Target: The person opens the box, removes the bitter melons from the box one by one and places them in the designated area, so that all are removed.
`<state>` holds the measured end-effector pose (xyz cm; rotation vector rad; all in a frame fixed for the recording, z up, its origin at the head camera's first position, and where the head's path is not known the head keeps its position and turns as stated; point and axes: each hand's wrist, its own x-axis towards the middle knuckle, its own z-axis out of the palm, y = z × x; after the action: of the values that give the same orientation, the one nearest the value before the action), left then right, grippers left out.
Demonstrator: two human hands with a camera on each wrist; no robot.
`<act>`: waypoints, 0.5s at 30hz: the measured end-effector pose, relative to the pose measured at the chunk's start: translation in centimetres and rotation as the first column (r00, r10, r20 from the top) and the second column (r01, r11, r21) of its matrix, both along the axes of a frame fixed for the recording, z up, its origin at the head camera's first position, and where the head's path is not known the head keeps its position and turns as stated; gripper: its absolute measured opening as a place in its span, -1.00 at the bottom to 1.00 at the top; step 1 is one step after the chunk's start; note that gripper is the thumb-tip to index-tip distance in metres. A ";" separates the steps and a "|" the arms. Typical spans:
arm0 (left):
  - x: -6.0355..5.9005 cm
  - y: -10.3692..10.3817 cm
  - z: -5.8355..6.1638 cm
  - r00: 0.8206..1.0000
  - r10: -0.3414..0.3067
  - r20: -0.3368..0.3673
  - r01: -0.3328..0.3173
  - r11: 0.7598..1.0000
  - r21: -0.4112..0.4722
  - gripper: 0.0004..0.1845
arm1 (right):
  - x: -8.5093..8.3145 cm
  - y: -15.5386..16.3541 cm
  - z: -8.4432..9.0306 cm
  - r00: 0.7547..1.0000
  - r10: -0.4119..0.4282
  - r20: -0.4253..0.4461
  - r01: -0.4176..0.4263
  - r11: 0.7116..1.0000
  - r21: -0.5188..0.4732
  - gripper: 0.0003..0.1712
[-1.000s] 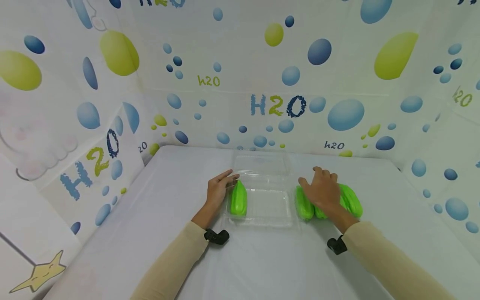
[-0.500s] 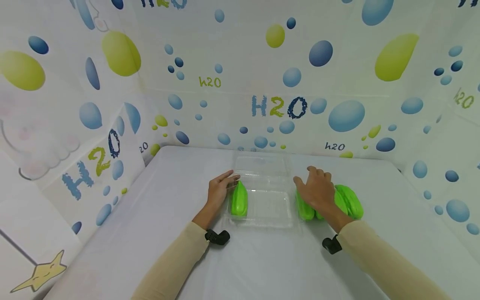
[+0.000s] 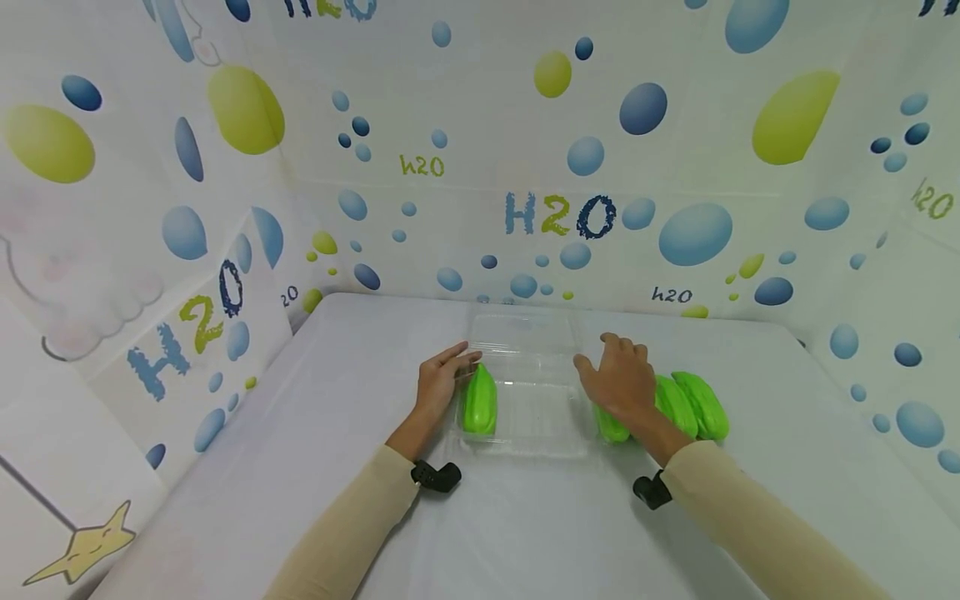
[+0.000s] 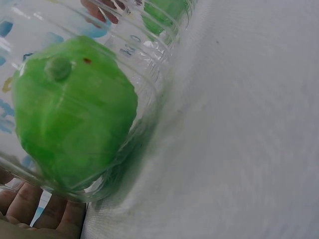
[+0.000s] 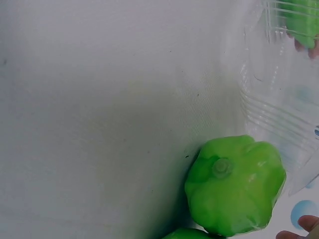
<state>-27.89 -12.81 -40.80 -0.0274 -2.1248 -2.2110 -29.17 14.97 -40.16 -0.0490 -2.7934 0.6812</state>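
Note:
A clear plastic clamshell box (image 3: 536, 417) lies open mid-table, its lid (image 3: 525, 332) folded back. One green vegetable (image 3: 478, 400) lies inside along the left wall, seen through the wall (image 4: 75, 124) in the left wrist view. My left hand (image 3: 444, 377) rests with straight fingers (image 4: 30, 209) against the box's left side. My right hand (image 3: 617, 377), fingers spread, lies over the nearest of three green vegetables (image 3: 611, 427) just right of the box; that vegetable (image 5: 234, 184) shows stem-end on beside the box wall (image 5: 279, 99). Two more (image 3: 690, 404) lie to its right.
The white table (image 3: 360, 392) is walled on three sides by a bubble-printed curtain (image 3: 555, 212). A small black camera mount sits on each wrist (image 3: 435, 475).
My right hand has slid left across the loose vegetables toward the box, uncovering the two on the right. The left hand and the box have stayed put.

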 end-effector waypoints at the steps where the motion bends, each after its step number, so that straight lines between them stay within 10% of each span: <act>1: 0.0 0.0 0.0 1.000 -0.001 0.000 0.001 1.000 0.001 -0.56 | 0.0 -0.1 0.0 1.000 0.000 0.003 0.000 1.000 0.001 -0.21; 15: 0.1 -0.1 0.0 1.000 -0.012 0.007 0.012 1.000 0.001 -0.55 | 0.0 -2.0 -0.1 0.999 0.036 -0.004 -0.036 0.998 -0.051 -0.22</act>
<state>-27.83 -12.86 -40.76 -0.0325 -2.1324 -2.2214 -29.14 12.98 -40.29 -0.0074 -2.7795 0.7608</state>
